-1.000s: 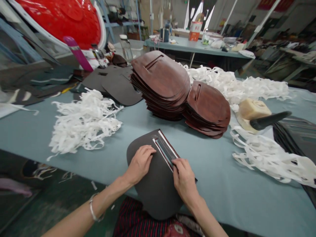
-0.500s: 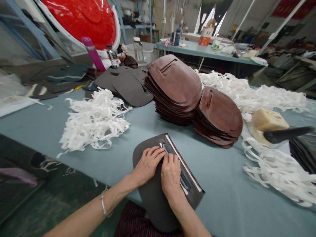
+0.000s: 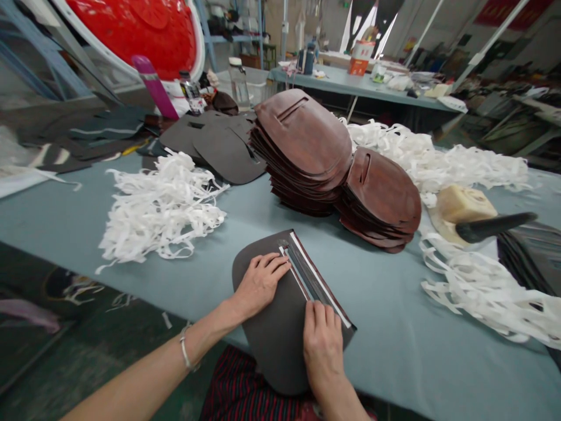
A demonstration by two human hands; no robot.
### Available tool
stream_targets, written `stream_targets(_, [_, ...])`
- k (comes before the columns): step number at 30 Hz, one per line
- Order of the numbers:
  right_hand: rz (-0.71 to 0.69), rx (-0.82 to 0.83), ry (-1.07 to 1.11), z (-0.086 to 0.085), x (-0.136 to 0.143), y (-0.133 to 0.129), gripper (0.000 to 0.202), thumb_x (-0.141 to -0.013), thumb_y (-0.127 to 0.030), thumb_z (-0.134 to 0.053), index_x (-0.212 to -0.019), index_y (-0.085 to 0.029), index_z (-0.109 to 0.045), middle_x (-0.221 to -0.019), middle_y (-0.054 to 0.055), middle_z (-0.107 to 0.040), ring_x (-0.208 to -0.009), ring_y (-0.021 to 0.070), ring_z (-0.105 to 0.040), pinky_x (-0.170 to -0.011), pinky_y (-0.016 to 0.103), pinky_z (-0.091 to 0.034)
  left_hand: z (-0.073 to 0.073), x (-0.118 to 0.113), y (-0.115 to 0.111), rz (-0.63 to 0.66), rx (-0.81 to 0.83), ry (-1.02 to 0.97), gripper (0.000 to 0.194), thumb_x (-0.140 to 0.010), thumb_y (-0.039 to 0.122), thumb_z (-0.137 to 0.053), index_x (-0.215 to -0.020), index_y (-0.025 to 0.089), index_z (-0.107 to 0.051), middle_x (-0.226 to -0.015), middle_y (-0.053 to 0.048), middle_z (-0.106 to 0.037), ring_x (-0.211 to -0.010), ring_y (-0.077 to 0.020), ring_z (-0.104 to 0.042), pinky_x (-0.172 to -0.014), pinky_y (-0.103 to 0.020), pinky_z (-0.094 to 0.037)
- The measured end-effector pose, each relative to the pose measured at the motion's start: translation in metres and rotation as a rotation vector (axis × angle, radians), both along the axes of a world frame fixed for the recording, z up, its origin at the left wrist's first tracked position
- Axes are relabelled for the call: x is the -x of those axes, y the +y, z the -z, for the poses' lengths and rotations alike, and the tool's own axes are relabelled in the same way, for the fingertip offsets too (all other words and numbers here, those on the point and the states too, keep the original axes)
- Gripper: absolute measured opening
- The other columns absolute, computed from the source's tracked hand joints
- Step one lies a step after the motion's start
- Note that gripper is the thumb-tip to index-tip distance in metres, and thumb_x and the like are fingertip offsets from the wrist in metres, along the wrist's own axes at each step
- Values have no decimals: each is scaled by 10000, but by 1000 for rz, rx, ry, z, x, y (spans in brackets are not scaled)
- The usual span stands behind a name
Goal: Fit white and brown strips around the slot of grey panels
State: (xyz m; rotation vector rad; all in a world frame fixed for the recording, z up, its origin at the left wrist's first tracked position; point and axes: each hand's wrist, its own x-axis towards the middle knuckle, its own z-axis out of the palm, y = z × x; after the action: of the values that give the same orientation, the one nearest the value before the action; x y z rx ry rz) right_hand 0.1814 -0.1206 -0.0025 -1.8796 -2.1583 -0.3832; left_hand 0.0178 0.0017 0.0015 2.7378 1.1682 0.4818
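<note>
A dark grey rounded panel (image 3: 276, 327) lies at the table's near edge, with a long slot and white strips along its right side. My left hand (image 3: 259, 280) rests on it, fingers spread and lying flat, tips at the slot's upper end. Lower down the slot, my right hand (image 3: 323, 339) has its fingers pressed together on the strip beside the opening; what lies under the fingertips is hidden. Beyond the panel stand a tall stack of brown leather panels (image 3: 311, 134) and a lower brown stack (image 3: 385, 193).
White strips lie in a left heap (image 3: 162, 210), a back heap (image 3: 438, 158) and a right heap (image 3: 491, 298). A cream block (image 3: 467, 203) sits near a black-handled tool (image 3: 495, 227). Grey panels (image 3: 228, 149), a bottle (image 3: 239, 85) and a red tub (image 3: 140, 35) are behind.
My right hand has slid down along the slot, away from my left hand, uncovering its middle. My left hand stays near the upper end. The whole view has shifted slightly.
</note>
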Motion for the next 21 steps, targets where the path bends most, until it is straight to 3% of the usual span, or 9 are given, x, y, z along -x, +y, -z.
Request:
stream_targets(4, [-45,14,21,-1,-22,-35,338,-860,-42,-344,-1080,-52,-602,-986,184,-579,-881,287,-479,-714,434,-412,0,-1,-2,7,8,11,439,-873,100,-402,-1277,239,-499,-1325,-53,-537,-1227,-255,-424,-962,-458,-352])
stream_targets(11, [-22,-2,287,3,-29,-42,226,-919,-104,-395,-988,-100,-610,-1037,147,-583,-986,257,-478,-806,412,-412,7,-4,-8,88,-53,-71,363,-886,95,-407,-1204,195,-552,-1233,-92,-570,-1228,-246,-434,-996,-440,-372])
stream_targets(16, [-40,-31,375,7,-30,-46,224,-942,-134,-377,-984,-125,-597,-1056,121,-595,-1022,247,-472,-855,428,-389,-4,-23,-47,178,30,-159,322,-899,121,-414,-1180,188,-554,-1167,-97,-582,-1170,-221,-477,-984,-429,-403])
stream_targets(21, [-93,-45,392,2,-30,-44,233,-944,-127,-362,-968,-120,-594,-960,107,-606,-957,223,-488,-837,409,-389,-16,-43,-86,241,119,-86,324,-884,183,-474,-1195,228,-554,-1206,-89,-565,-1190,-252,-465,-1015,-497,-389])
